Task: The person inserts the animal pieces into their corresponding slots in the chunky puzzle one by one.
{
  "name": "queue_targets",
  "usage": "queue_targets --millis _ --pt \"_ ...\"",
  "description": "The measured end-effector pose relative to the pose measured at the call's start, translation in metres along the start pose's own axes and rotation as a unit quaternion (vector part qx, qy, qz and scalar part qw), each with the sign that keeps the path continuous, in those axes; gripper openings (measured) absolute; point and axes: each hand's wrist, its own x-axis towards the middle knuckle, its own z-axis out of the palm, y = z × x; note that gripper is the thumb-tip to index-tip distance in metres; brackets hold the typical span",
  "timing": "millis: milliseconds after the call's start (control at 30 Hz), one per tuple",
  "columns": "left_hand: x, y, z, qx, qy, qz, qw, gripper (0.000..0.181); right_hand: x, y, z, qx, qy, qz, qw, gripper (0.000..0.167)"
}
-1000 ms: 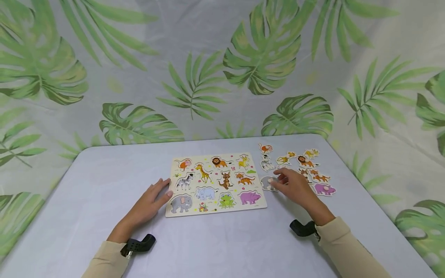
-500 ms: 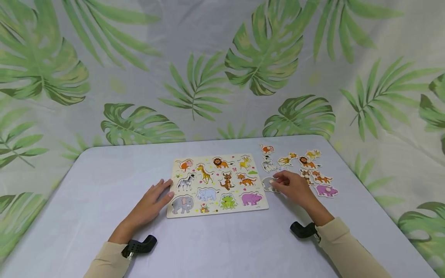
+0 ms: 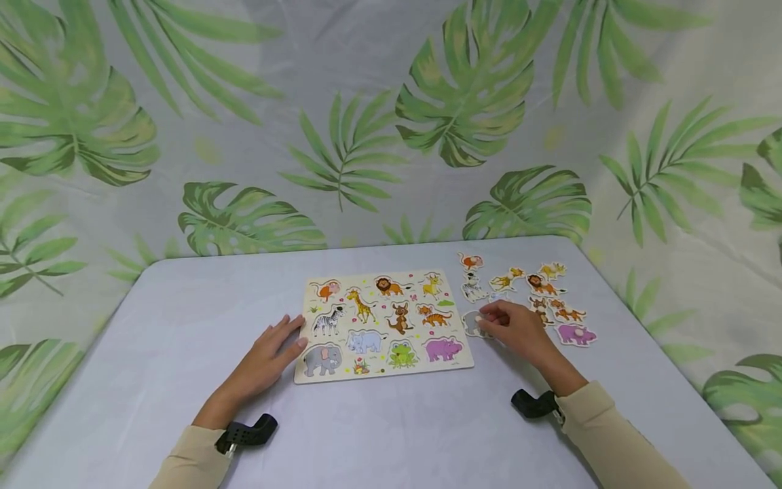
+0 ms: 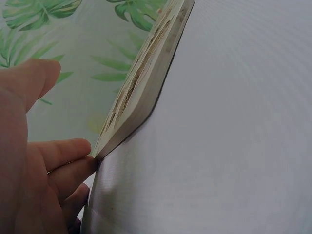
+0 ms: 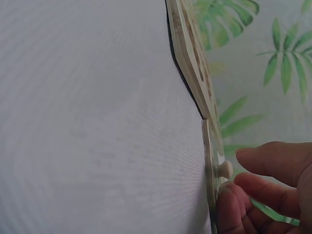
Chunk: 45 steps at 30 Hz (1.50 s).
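"Where's the elephant piece (image 3: 472,323)?"

"Flat on the bench (image 3: 379,435), just beyond the right edge of the puzzle board (image 3: 421,367), so close I can't tell if they touch. It lies under and slightly left of the right hand (image 3: 519,331), which is far the nearer one."

"Is that grip clamped on it?"

"Not as I see it. From the right wrist, thumb (image 5: 273,158) and forefinger (image 5: 265,192) stand apart, just beside the knob (image 5: 225,169)."

"And which way is its long axis?"

"Roughly left to right, I'd judge, though fingers cover one end. The printed elephant (image 3: 322,360) is at the board's near left corner, over by the left hand (image 3: 265,360)."

"What's that one doing?"

"Fingers extended, tips against the board's left edge, nothing clasped."

"How many of each?"

"One board, eleven animal pictures on it. Loose, I count ten pieces, one apiece: elephant, monkey (image 3: 472,261), zebra (image 3: 472,286), giraffe (image 3: 507,279), lion (image 3: 544,285), yellow horned animal (image 3: 552,271), kangaroo (image 3: 540,311), tiger (image 3: 568,312), hippo (image 3: 577,335), and a pale blue piece (image 3: 498,297) mostly behind the hand. Another could be hidden there; I can't tell."
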Motion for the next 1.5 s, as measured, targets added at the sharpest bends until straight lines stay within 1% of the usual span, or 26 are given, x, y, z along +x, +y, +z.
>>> queue_targets --millis 200,333,600,767,867,933,1100,1267,1367,1500 --pt "0.000 -0.002 0.000 -0.005 0.003 -0.001 1.0000 0.064 0.004 -0.001 0.002 -0.013 -0.009 0.006 0.9999 0.029" --pt "0.002 -0.003 0.001 -0.007 0.007 0.006 0.9999 0.064 0.004 -0.002 0.001 -0.015 -0.013 0.006 0.9998 0.030" --pt "0.003 -0.005 0.002 0.008 0.026 0.039 0.9989 0.060 0.010 -0.004 -0.003 -0.025 -0.013 -0.025 0.9993 0.023" --pt "0.006 -0.005 0.003 0.008 0.029 0.044 0.9986 0.059 0.019 -0.005 -0.008 -0.022 -0.045 -0.016 0.9986 0.020" --pt "0.005 -0.004 0.003 0.010 0.026 0.042 0.9987 0.059 0.021 -0.006 -0.008 -0.022 -0.067 0.001 0.9975 0.018" --pt "0.004 -0.005 0.004 0.013 0.026 0.041 0.9987 0.059 0.021 -0.006 -0.006 -0.023 -0.072 0.008 0.9971 0.017" --pt "-0.002 -0.007 0.000 0.022 0.029 0.038 0.9986 0.058 0.018 -0.008 0.001 -0.020 -0.067 0.006 0.9975 0.014" --pt "-0.004 -0.007 -0.003 0.020 0.027 0.035 0.9988 0.058 0.016 -0.010 0.002 -0.023 -0.067 0.007 0.9975 0.015" --pt "-0.003 -0.006 -0.001 0.009 0.030 0.040 0.9987 0.057 0.016 -0.010 0.001 -0.032 -0.062 0.008 0.9976 0.015" --pt "0.001 -0.007 0.004 0.001 0.032 0.047 0.9984 0.056 0.015 -0.009 -0.001 -0.047 -0.058 0.012 0.9972 0.015"
